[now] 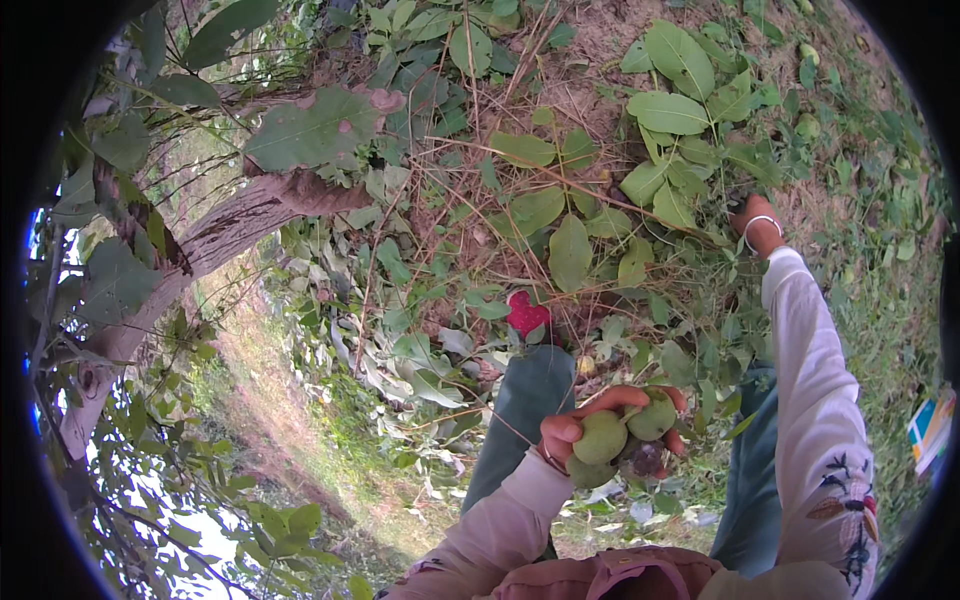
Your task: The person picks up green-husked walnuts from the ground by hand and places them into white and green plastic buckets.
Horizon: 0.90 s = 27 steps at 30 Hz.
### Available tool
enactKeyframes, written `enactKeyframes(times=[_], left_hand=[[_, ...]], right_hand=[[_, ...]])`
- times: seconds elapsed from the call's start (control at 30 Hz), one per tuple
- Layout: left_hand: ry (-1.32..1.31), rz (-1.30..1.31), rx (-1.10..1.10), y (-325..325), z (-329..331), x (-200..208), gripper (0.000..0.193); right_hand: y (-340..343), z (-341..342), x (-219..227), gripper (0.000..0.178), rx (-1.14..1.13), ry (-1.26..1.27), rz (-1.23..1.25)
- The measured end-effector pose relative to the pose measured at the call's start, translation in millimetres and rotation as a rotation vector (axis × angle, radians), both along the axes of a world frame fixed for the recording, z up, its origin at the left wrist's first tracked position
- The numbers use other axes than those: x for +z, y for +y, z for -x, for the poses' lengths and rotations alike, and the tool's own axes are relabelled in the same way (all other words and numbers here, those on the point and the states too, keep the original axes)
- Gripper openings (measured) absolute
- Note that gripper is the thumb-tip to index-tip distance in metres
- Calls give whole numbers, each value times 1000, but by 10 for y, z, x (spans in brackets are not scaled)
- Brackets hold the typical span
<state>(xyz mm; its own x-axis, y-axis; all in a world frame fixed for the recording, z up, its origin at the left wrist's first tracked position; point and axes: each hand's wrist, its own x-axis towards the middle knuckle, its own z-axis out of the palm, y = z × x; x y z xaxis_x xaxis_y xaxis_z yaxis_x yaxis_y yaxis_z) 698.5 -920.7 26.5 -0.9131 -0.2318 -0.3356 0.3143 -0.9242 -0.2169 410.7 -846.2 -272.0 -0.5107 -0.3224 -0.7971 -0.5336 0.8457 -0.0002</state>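
Cupped in my left hand (pixel 560 432) are several walnuts in their husks. The green walnuts (pixel 601 437) are round and smooth, and one blackened walnut (pixel 643 457) sits among them. My fingers curl around the bunch, above my lower leg. Stretched out to the far right, my right hand (pixel 760 225) is down at the ground among weeds and leaves. Its fingertips are hidden in the plants and shadow, so what they touch does not show. Beside it spreads a leafy walnut twig (pixel 668 113) with broad green leaflets.
A thick bare branch (pixel 235 230) slants across the left, with hanging leaves. A red shoe (pixel 527 314) shows beyond my trouser leg (pixel 520 415). Small round fruits (pixel 808 126) lie in the grass at upper right. A colourful packet (pixel 930 432) lies at the right edge.
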Motion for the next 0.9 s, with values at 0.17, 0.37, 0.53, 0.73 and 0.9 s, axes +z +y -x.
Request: enactKeyframes(times=[0.17,0.37,0.53,0.73,0.9], left_hand=[[10,9,3,84,94,35,61],[3,-4,-71,164,170,33,60],[-30,-1,-115,258,214,119,59],[-109,23,-119,450,14,351,60],[4,-10,-104,617,221,1038,64]], right_hand=[[276,-52,194,68,-103,88,-45],[640,96,-66,75,-298,2,-5],[841,20,209,71,-601,396,447],[723,169,2060,39,-340,9,1148],[652,-168,3196,39,-284,-463,1120]])
